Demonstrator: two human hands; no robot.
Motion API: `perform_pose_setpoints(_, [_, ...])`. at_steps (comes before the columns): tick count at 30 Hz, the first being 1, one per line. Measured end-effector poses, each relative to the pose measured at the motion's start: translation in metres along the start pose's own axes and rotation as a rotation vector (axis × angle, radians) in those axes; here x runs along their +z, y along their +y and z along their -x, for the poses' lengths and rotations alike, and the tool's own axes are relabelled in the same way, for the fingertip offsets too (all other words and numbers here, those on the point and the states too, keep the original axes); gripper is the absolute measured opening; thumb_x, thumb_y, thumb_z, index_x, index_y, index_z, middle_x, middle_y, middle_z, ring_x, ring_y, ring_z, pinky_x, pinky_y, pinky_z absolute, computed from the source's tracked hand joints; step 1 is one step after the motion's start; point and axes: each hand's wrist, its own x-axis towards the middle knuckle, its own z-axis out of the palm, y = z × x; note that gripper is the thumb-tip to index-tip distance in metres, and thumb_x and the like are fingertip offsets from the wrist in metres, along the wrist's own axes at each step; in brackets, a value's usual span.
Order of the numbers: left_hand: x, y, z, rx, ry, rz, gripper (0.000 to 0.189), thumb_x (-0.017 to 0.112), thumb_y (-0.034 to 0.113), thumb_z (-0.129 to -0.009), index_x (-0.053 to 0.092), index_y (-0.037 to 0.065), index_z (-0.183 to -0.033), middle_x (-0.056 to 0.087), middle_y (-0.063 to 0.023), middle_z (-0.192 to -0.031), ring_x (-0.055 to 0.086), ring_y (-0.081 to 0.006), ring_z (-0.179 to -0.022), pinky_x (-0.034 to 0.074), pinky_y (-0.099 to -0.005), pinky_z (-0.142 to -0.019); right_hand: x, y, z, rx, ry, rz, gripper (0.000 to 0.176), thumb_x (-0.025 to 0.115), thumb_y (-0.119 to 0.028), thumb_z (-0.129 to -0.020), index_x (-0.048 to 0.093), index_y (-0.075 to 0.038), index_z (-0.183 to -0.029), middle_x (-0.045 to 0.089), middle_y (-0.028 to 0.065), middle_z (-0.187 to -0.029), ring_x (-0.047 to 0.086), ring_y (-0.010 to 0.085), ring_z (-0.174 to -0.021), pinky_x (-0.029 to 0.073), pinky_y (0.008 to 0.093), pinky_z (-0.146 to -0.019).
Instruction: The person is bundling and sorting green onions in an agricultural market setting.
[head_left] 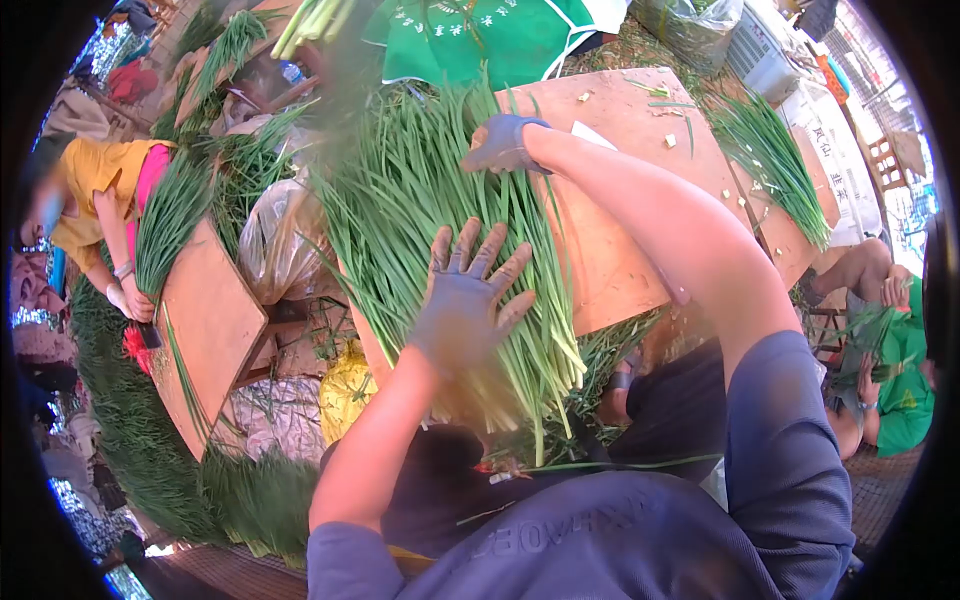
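Note:
A thick heap of garlic chives (pixel 385 200) lies lengthwise on a brown board, green leaves toward the far side and pale stems toward my lap. My left hand (pixel 465 305), in a dark grey glove with brown-stained fingers, presses flat on the heap's lower half with its fingers spread. Farther up, my right hand (pixel 505 143), gloved alike, curls over the leaves at the heap's right edge. Its fingers are bent and close together around leaves there, and their undersides are hidden. A blurred patch covers part of the stems below my left wrist.
The board (pixel 620 240) extends right, with white stem bits scattered on it. Another chive bundle (pixel 770 160) lies farther right. On the left, a person in yellow (pixel 115 190) holds chives by another board (pixel 210 310). A person in green (pixel 900 390) sits right. Green cloth (pixel 470 45) hangs ahead.

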Motion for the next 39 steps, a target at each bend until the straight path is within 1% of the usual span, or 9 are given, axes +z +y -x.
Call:
perform_pose_setpoints(6, [0.002, -0.001, 0.000, 0.000, 0.033, 0.018, 0.052, 0.055, 0.043, -0.093, 0.054, 0.019, -0.139, 0.045, -0.0162, -0.147, 0.032, -0.0411, -0.140, 0.011, -0.0563, -0.118, 0.009, 0.019, 0.015, -0.166, 0.332, 0.194, 0.034, 0.059, -0.040, -0.088, 0.066, -0.010, -0.101, 0.069, 0.0180, -0.096, 0.064, 0.0390, -0.094, 0.049, 0.0461, -0.083])
perform_pose_setpoints(8, [0.001, 0.000, 0.000, 0.003, 0.038, 0.013, 0.052, 0.055, 0.043, -0.093, 0.054, 0.019, -0.139, 0.045, -0.0163, -0.148, 0.033, -0.0411, -0.140, 0.011, -0.0563, -0.118, 0.009, 0.035, 0.007, -0.248, 0.737, 0.226, 0.037, 0.059, -0.044, -0.089, 0.065, -0.009, -0.098, 0.069, 0.0178, -0.095, 0.064, 0.0380, -0.092, 0.049, 0.0449, -0.082])
perform_pose_setpoints(13, [0.005, -0.001, 0.001, 0.015, 0.064, 0.002, 0.052, 0.055, 0.043, -0.093, 0.055, 0.019, -0.139, 0.045, -0.0158, -0.147, 0.033, -0.0413, -0.140, 0.012, -0.0569, -0.118, -0.002, 0.013, 0.017, -0.060, 0.271, -0.027, 0.053, 0.068, -0.048, -0.084, 0.063, -0.009, -0.119, 0.072, 0.0126, -0.091, 0.069, 0.0253, -0.086, 0.052, 0.0389, -0.078])
perform_pose_setpoints(16, [0.005, -0.001, 0.001, 0.018, 0.073, -0.001, 0.052, 0.055, 0.044, -0.093, 0.055, 0.018, -0.138, 0.046, -0.0155, -0.147, 0.034, -0.0413, -0.140, 0.012, -0.0574, -0.118, 0.022, 0.019, 0.001, -0.420, 0.546, 0.024, 0.053, 0.069, -0.042, -0.084, 0.061, -0.007, -0.123, 0.071, 0.0112, -0.088, 0.067, 0.0215, -0.079, 0.052, 0.0354, -0.072])
perform_pose_setpoints(20, [0.005, -0.002, 0.002, 0.018, 0.079, 0.011, 0.052, 0.055, 0.044, -0.093, 0.055, 0.019, -0.138, 0.046, -0.0154, -0.147, 0.034, -0.0411, -0.139, 0.012, -0.0576, -0.117, 0.009, 0.012, 0.002, -0.063, 0.176, -0.165, 0.053, 0.067, -0.031, -0.081, 0.059, -0.006, -0.127, 0.069, 0.0079, -0.084, 0.062, 0.0172, -0.074, 0.050, 0.0318, -0.067])
perform_pose_setpoints(28, [0.007, -0.003, 0.001, 0.017, 0.085, 0.012, 0.052, 0.056, 0.043, -0.092, 0.055, 0.019, -0.138, 0.046, -0.0153, -0.146, 0.034, -0.0410, -0.139, 0.012, -0.0574, -0.118, 0.001, 0.003, 0.010, -0.041, 0.095, -0.132, 0.043, 0.070, -0.032, -0.079, 0.065, -0.006, -0.114, 0.068, 0.0062, -0.082, 0.062, 0.0155, -0.073, 0.050, 0.0313, -0.067])
perform_pose_setpoints(34, [0.007, -0.003, 0.001, 0.021, 0.081, 0.005, 0.051, 0.057, 0.043, -0.092, 0.056, 0.018, -0.137, 0.047, -0.0153, -0.145, 0.034, -0.0408, -0.139, 0.013, -0.0572, -0.118, 0.016, 0.026, -0.025, -0.186, 0.291, 0.177, 0.035, 0.067, -0.037, -0.083, 0.069, -0.007, -0.101, 0.071, 0.0114, -0.088, 0.067, 0.0273, -0.080, 0.052, 0.0402, -0.074])
perform_pose_setpoints(36, [0.007, -0.003, 0.001, 0.021, 0.083, 0.008, 0.051, 0.057, 0.043, -0.092, 0.057, 0.018, -0.136, 0.048, -0.0154, -0.145, 0.035, -0.0407, -0.139, 0.013, -0.0572, -0.118, 0.018, 0.052, -0.041, -0.394, 0.613, 0.976, 0.034, 0.060, -0.037, -0.088, 0.069, -0.008, -0.101, 0.071, 0.0165, -0.098, 0.068, 0.0357, -0.091, 0.052, 0.0445, -0.082])
perform_pose_setpoints(39, [0.006, -0.003, 0.001, 0.021, 0.105, 0.030, 0.050, 0.057, 0.043, -0.092, 0.058, 0.017, -0.135, 0.048, -0.0155, -0.145, 0.034, -0.0405, -0.140, 0.013, -0.0567, -0.118, -0.022, 0.048, -0.004, 0.060, 0.817, 0.309, 0.031, 0.054, -0.034, -0.093, 0.068, -0.009, -0.105, 0.068, 0.0200, -0.104, 0.065, 0.0381, -0.101, 0.051, 0.0461, -0.086])
